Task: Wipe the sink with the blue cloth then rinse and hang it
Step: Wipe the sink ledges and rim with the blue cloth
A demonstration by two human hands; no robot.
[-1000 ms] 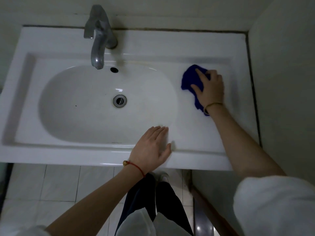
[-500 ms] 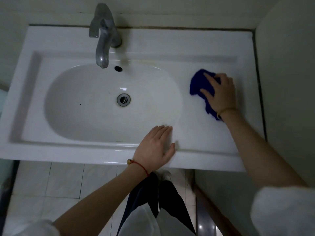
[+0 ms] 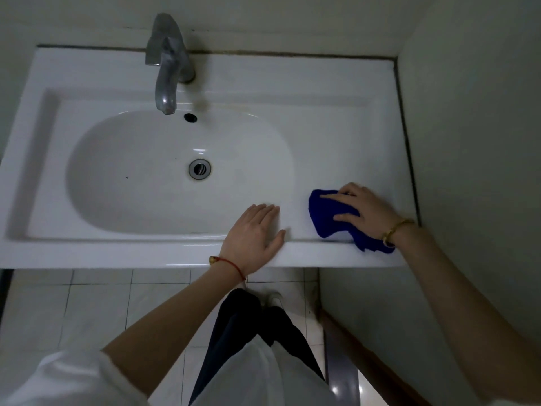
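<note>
The white sink (image 3: 336,136) has an oval basin with a metal drain (image 3: 199,169) and a flat ledge to the right. The blue cloth (image 3: 325,219) lies bunched on that ledge near the front edge, partly over the raised front rim. My right hand (image 3: 366,209) presses down on the cloth with fingers spread across it. My left hand (image 3: 254,232) rests flat on the front rim, just left of the cloth, holding nothing. A grey metal tap (image 3: 167,68) stands at the back, spout over the basin.
A wall (image 3: 474,142) closes off the sink's right side, close to my right arm. An overflow hole (image 3: 190,117) sits below the spout. Pale floor tiles (image 3: 96,312) and my dark trousers show under the sink's front edge.
My right hand has slid the blue cloth from the middle of the right ledge toward the front edge. My left hand has stayed on the front rim.
</note>
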